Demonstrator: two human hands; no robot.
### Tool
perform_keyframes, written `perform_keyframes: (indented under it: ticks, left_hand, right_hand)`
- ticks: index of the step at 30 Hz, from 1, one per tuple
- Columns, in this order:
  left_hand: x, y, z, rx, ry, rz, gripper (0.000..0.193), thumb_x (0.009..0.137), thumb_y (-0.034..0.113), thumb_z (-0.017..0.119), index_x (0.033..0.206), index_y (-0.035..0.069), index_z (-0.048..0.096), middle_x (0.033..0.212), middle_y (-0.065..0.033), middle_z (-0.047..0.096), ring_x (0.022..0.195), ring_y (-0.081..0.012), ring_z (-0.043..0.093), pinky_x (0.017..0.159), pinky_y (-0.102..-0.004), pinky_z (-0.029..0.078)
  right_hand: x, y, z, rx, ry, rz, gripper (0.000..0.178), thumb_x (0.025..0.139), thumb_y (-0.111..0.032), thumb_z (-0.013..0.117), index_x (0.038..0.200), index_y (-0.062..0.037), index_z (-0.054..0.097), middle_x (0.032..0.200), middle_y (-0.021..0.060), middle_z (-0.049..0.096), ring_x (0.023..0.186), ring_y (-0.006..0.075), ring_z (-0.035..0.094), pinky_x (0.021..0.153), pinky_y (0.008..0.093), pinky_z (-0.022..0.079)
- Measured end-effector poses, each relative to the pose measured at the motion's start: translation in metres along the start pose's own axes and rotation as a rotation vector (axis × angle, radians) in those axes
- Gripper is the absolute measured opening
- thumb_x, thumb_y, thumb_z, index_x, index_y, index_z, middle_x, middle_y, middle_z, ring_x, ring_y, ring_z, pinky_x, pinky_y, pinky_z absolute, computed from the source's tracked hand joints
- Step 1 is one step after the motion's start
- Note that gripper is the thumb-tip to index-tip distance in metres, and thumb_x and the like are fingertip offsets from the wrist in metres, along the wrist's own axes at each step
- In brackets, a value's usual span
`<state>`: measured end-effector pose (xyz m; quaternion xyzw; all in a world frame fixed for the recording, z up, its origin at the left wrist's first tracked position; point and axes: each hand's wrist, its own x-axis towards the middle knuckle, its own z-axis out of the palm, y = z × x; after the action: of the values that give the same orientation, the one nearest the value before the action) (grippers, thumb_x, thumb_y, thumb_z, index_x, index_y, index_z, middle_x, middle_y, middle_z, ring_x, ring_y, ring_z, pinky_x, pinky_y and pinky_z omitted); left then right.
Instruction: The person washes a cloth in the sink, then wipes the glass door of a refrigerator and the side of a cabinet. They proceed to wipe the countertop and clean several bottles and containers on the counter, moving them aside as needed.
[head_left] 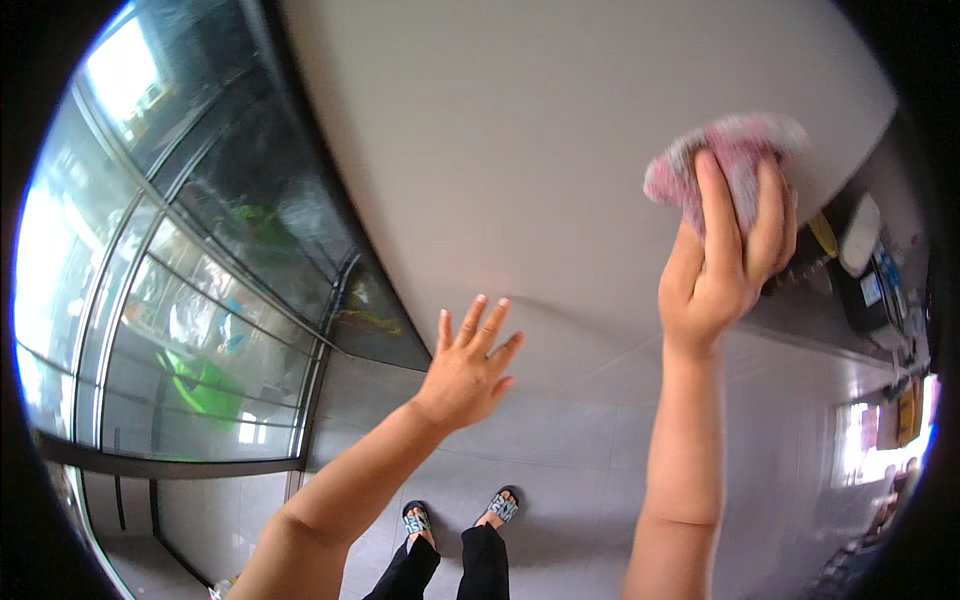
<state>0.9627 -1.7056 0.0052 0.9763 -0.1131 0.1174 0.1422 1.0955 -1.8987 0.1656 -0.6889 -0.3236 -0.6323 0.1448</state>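
In the head view, the cloth [742, 168] sits at the upper right of the frame against or just off the pale panel [500, 150], gripped by the right hand [725, 275], while the left hand [465, 375], at centre, is bare with fingers spread. The cloth looks light, soft and unlikely to slip or break, best held by its bunched middle. Its long axis runs roughly left to right, with no clear front end.
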Motion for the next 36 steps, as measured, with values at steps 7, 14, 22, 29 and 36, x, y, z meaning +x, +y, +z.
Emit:
perform_keyframes:
  ticks: [7, 14, 22, 29, 36]
  left_hand:
    - [-0.016, -0.038, -0.05, -0.208, 0.333, -0.041, 0.053, 0.077, 0.013, 0.073, 0.127, 0.009, 0.055, 0.143, -0.0178, 0.04, 0.13, -0.0396, 0.04, 0.103, -0.0526, 0.037]
    - [-0.022, -0.088, -0.073, -0.677, 0.831, -0.591, 0.037, 0.082, 0.001, 0.065, 0.118, 0.004, 0.056, 0.117, -0.0127, 0.057, 0.106, -0.0259, 0.058, 0.087, -0.0351, 0.047]
    - [-0.019, -0.103, -0.069, -0.799, 0.782, -0.485, 0.044, 0.085, -0.01, 0.053, 0.127, 0.004, 0.052, 0.123, -0.016, 0.054, 0.118, -0.0305, 0.054, 0.101, -0.0347, 0.042]
    - [-0.027, -0.115, -0.062, -0.901, 0.716, -0.37, 0.055, 0.086, -0.012, 0.044, 0.136, 0.009, 0.049, 0.128, -0.014, 0.05, 0.107, -0.0244, 0.054, 0.087, -0.0266, 0.044]
    - [-0.034, -0.121, -0.066, -0.901, 0.683, -0.321, 0.057, 0.086, -0.012, 0.044, 0.138, 0.011, 0.048, 0.132, -0.0148, 0.047, 0.11, -0.0256, 0.053, 0.089, -0.0277, 0.043]
  right_hand:
    - [-0.124, -0.057, 0.057, 0.056, -0.243, -0.424, 0.018, 0.085, -0.025, 0.065, 0.102, -0.024, 0.071, 0.12, -0.0044, 0.056, 0.111, 0.021, 0.045, 0.094, 0.0423, 0.034]
    - [-0.041, -0.118, 0.045, 0.437, -0.239, -0.471, 0.017, 0.076, -0.02, 0.073, 0.093, -0.025, 0.07, 0.114, -0.0061, 0.058, 0.107, 0.0215, 0.051, 0.079, 0.0372, 0.039]
    - [0.095, -0.177, 0.105, -0.144, 0.019, -0.256, 0.026, 0.086, -0.015, 0.063, 0.11, -0.0198, 0.071, 0.13, -0.0004, 0.058, 0.108, 0.0265, 0.044, 0.091, 0.0382, 0.036]
    - [-0.083, -0.231, 0.121, -0.089, -0.204, -0.201, 0.024, 0.082, -0.02, 0.069, 0.107, -0.018, 0.07, 0.118, -0.0011, 0.054, 0.105, 0.0237, 0.043, 0.083, 0.0357, 0.034]
    - [-0.112, -0.224, 0.116, -0.028, -0.309, -0.371, 0.025, 0.086, -0.023, 0.063, 0.109, -0.0162, 0.067, 0.124, -0.0032, 0.055, 0.105, 0.0206, 0.046, 0.075, 0.0352, 0.038]
